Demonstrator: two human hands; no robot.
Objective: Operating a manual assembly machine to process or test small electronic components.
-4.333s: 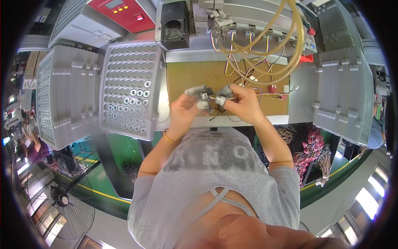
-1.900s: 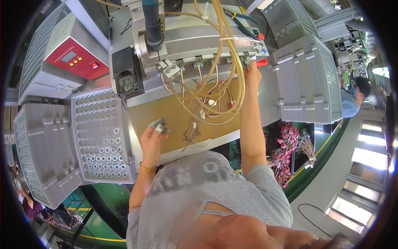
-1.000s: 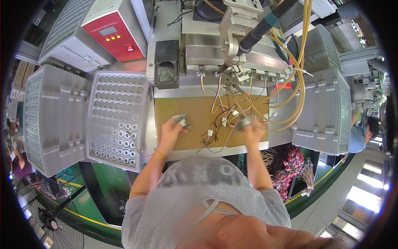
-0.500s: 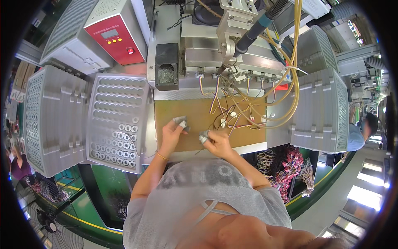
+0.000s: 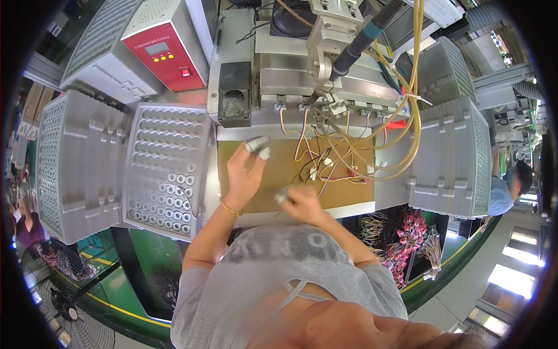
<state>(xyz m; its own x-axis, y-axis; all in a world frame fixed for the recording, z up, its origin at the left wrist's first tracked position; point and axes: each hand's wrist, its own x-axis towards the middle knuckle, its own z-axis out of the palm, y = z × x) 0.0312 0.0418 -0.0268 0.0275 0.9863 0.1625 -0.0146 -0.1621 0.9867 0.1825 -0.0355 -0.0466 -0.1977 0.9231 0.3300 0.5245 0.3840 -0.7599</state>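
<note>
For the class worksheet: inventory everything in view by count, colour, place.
mat: one, brown, centre
wires: many, mixed colours, mat's right half
connectors: several, white and red, among wires
ring tray: one, grey, left of mat
rings: many, silvery, in tray
tray stacks: several, grey, both sides
control box: one, red front, upper left
metal fixture: one, silvery, beyond mat
hollow box: one, black, left of fixture
hoses: several, amber, right of centre
wire bundles: several, pinkish, lower right
fan: one, dark, lower left
people: at least two, blue and purple clothing, far sides
left grip: one, grey finger covers, over mat's left
right grip: one, grey finger covers, mat's near side
</note>
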